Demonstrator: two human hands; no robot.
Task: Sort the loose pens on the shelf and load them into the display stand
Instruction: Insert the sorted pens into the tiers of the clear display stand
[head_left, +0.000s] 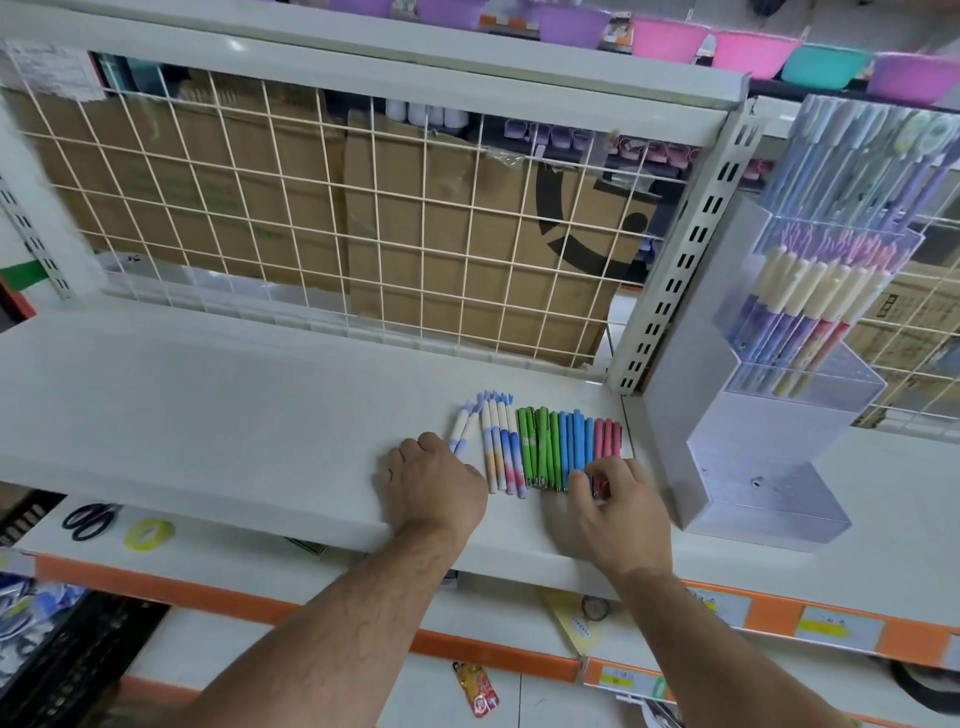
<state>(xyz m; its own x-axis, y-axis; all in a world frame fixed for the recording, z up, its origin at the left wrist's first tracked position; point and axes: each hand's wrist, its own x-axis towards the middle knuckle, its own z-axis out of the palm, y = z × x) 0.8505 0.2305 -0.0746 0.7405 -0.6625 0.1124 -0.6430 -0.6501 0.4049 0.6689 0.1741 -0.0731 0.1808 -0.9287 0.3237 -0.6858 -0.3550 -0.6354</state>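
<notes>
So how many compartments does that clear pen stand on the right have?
4, stepped down toward the front: the top compartment holds lilac and blue pens, the second compartment cream-capped pens; the third compartment and lowest compartment look empty. None seems hidden.

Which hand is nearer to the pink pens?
Right. The right hand is at the lower ends of the pink pens; the left hand is at the row's other end, beside the white pens.

Your single wide-angle head camera looks forward and down from close above the white shelf (208, 405), centring the pens (540, 447).
</notes>
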